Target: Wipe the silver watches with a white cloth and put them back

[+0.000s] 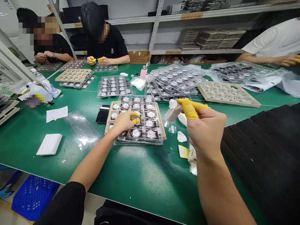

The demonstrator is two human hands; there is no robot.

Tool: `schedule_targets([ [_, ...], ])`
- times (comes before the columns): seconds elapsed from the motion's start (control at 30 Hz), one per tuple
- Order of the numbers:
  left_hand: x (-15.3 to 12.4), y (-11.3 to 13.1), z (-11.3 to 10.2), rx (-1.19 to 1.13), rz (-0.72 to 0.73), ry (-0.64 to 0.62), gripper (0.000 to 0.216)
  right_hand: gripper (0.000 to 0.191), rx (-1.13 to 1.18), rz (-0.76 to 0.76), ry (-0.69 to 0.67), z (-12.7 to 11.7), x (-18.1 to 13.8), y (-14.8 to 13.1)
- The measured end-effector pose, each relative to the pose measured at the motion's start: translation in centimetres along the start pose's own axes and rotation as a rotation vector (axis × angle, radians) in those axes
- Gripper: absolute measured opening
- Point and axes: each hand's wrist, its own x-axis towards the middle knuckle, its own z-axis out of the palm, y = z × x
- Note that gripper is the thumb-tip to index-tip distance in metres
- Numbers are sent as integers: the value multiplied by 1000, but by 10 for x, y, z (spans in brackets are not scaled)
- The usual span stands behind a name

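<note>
My left hand (123, 120) reaches over a clear plastic tray (138, 142) of round black-and-white parts, which rests on a beige tray (161, 125). Its thumb and forefinger, in yellow finger cots, are curled close together at a round part (137, 122) in the middle; whether they grip it is hard to make out. Raised at the right of the trays, my right hand (203, 125) pinches a white cloth (173, 110) between cot-covered fingers. Small clear film pieces (172, 129) lie beneath the cloth.
A phone (102, 114) lies left of the trays, near a clear plastic sleeve (83, 129) and a white block (49, 144). Stacked trays (175, 76) and a pink bottle (143, 72) stand behind. Black material (264, 140) covers the right side. Co-workers (105, 43) sit opposite.
</note>
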Motion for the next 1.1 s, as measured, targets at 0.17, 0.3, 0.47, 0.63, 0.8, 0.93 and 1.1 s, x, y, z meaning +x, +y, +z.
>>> schedule_targets([
  [0.17, -11, 13, -10, 420, 16, 206, 40, 24, 91, -31, -1, -1, -1, -3],
  [0.3, -19, 9, -38, 594, -74, 91, 30, 32, 326, 87, -114, -3, 6, 3],
  [0.47, -26, 4, -45, 715, -134, -80, 32, 26, 185, 146, -276, -2, 11, 14],
  [0.63, -24, 3, -41, 594, -141, -55, 30, 23, 148, 91, -317, -6, 12, 15],
  [0.8, -25, 8, -41, 271, 30, 165, 22, 22, 48, 153, -433, -7, 9, 5],
  [0.93, -34, 30, -19, -475, 341, 310, 20, 30, 179, 170, -513, 0, 2, -3],
  [1.1, -42, 43, 6, -759, 415, 280, 20, 45, 419, 231, -454, 8, -5, -9],
])
